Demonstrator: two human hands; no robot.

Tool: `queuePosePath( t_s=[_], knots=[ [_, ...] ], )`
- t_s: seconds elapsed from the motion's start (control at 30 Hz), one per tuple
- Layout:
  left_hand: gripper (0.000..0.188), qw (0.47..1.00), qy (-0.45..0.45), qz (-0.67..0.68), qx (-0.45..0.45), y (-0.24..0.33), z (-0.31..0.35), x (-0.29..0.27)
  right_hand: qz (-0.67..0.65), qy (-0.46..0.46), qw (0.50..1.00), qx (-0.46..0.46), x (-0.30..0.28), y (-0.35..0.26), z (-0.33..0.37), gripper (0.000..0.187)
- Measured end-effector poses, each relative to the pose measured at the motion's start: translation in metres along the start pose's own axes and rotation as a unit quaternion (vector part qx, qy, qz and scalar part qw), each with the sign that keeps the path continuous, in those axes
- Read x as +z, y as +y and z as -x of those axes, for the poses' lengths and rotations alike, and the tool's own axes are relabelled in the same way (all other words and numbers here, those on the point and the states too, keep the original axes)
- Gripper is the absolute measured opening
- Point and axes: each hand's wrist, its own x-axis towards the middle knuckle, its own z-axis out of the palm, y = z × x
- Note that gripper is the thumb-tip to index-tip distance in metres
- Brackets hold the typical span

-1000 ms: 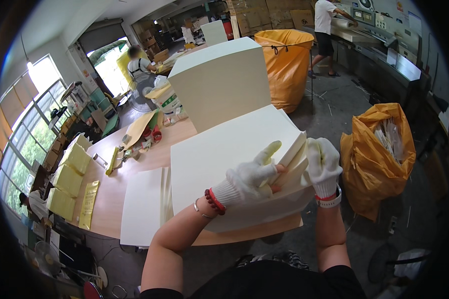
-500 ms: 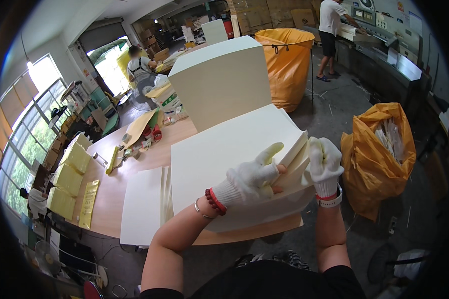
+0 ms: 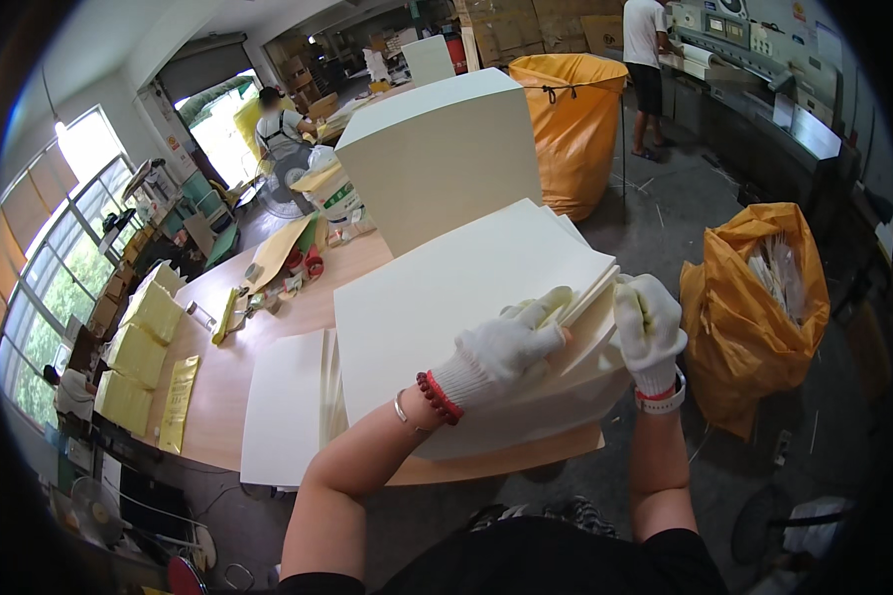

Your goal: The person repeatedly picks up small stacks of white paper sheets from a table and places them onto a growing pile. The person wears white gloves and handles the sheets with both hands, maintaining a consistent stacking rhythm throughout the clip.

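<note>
A stack of large white paper sheets (image 3: 446, 288) lies in front of me on the wooden table, its near right corner fanned into lifted layers. My left hand (image 3: 511, 347), in a white knit glove with bare fingertips, is closed around the near edge of some lifted sheets, thumb on top. At the right corner my right hand (image 3: 649, 322), gloved too, has its fingers curled in against the sheet edges; its fingertips are partly hidden. Beside the stack on the left lies a smaller pile of white sheets (image 3: 283, 407). A tall block of stacked paper (image 3: 446, 169) rises behind.
Wrapped yellow packs (image 3: 134, 352) line the table's left edge near tape rolls (image 3: 314, 264). Orange bags (image 3: 571, 139) (image 3: 754, 337) stand behind and to the right. One person (image 3: 645, 59) works at a machine at back right; another (image 3: 280, 129) sits at back left.
My left thumb has come down onto the lifted sheets, and their edges are bunched closer together. The top sheets have shifted slightly away and left. The person at the machine has moved slightly left.
</note>
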Motion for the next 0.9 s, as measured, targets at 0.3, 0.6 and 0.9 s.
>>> queuePosePath(
  t_s=[0.3,0.6,0.9],
  knots=[
    [0.030,0.993,-0.074,0.029,-0.091,0.009,-0.003,-0.014,0.022,-0.031,0.994,0.102,-0.002,-0.009,0.003,0.026],
    [0.041,0.999,0.032,-0.034,0.027,-0.004,0.003,-0.006,-0.055,-0.015,0.991,0.125,-0.002,-0.013,-0.001,0.024],
    [0.043,0.981,-0.108,0.117,-0.109,0.004,-0.004,-0.018,-0.049,-0.026,0.985,0.166,0.002,-0.009,0.004,0.026]
  ],
)
